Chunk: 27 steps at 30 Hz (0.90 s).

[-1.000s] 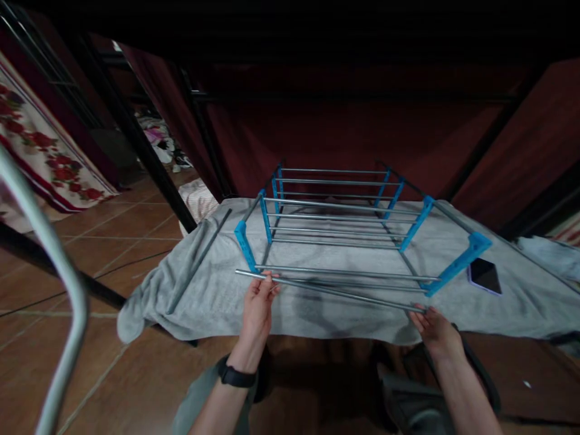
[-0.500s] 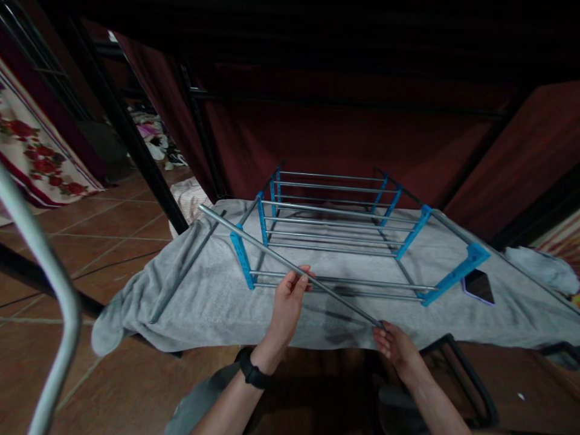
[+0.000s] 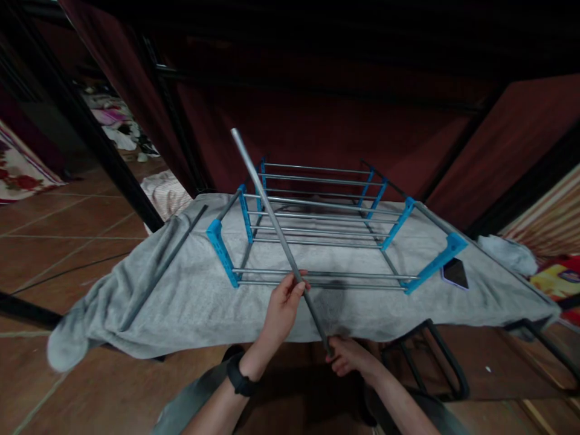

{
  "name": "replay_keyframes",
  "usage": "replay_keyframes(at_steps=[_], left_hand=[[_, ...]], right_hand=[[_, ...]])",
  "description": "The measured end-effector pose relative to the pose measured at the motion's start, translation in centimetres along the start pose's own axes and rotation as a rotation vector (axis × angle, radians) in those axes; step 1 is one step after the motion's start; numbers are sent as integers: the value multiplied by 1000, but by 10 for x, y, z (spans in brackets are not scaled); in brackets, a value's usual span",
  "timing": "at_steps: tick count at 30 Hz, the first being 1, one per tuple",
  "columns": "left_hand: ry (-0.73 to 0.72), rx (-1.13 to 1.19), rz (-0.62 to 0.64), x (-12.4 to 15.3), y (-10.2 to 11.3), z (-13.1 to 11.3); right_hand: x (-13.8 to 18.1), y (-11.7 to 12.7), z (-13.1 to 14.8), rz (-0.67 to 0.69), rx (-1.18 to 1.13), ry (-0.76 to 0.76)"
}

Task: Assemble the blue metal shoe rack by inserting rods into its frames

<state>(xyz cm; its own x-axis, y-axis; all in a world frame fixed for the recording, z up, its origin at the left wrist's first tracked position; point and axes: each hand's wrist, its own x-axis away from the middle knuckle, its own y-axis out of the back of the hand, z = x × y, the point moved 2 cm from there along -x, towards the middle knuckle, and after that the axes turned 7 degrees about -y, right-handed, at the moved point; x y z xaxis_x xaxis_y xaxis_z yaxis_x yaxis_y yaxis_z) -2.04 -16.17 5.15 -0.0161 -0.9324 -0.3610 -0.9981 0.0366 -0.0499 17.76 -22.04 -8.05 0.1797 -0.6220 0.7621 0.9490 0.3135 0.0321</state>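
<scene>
A long grey metal rod [image 3: 267,205] slants up and away from me, its far end raised above the rack. My left hand [image 3: 283,308], with a black watch on the wrist, is closed around the rod's middle. My right hand [image 3: 347,356] is closed on the rod's near, lower end. Just beyond the hands a rack of grey bars and blue plastic brackets [image 3: 317,232] lies on a grey towel [image 3: 172,296].
A dark phone [image 3: 454,273] lies on the towel by the rack's right corner. Two loose dark rods [image 3: 170,257] rest on the towel's left side. Black metal frame tubes [image 3: 441,356] stand under the near edge. Tiled floor [image 3: 58,241] and black posts lie to the left.
The rod swung from lying nearly level across the rack's front to steeply tilted, far end up. My right hand moved left and closer; my left slid toward the rod's middle.
</scene>
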Motion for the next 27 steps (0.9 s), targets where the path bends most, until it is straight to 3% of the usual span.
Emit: replay_keyframes(at_steps=[5,12,20,27], left_hand=[[-75,-175,101,4,2,-12],[-341,-521,325,10,-3,-22],[-439,-939,573,16,-7,-14],[-471,-1149,696,15,-2,4]], right_hand=[[13,-3,19,107,166,186],[44,18,56,222,-162,395],[51,53,63,8,-575,466],[46,74,59,-112,-711,523]])
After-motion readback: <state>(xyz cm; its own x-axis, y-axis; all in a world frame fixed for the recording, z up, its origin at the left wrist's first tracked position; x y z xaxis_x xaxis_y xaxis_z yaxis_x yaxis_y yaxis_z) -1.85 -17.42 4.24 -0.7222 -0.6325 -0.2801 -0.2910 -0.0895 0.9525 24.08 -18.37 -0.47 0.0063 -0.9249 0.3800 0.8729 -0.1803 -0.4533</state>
